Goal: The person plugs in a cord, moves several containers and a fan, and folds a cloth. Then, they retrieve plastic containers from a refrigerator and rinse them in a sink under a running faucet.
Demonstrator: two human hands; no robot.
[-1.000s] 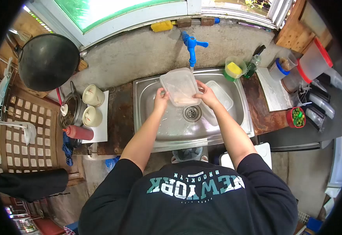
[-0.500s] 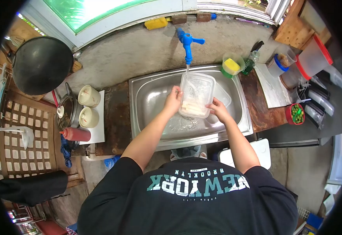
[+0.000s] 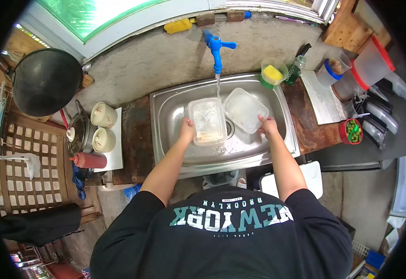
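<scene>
My left hand (image 3: 187, 129) grips a clear rectangular plastic container (image 3: 206, 118) by its left side, over the left half of the steel sink (image 3: 159, 139). Something whitish lies along the container's near end; I cannot make out what. In my right hand (image 3: 268, 126) is a translucent rectangular lid (image 3: 245, 110), pinched at its near right corner and tilted, close beside the container. Water runs from the blue faucet (image 3: 216, 53) in a thin stream, falling near the container's far right corner. Between container and lid the drain (image 3: 231, 129) partly shows.
A tub with a yellow sponge (image 3: 272, 73) and a green bottle (image 3: 296, 69) stand behind the sink's right corner. Two cream lidded pots (image 3: 104, 139), a red squeeze bottle (image 3: 89, 160) and a wok (image 3: 47, 81) are at left. A red cup (image 3: 350, 132) sits at right.
My left hand has moved the container left, out from directly under the faucet. My right hand has let go of the container and taken hold of the lid, which was lying in the sink.
</scene>
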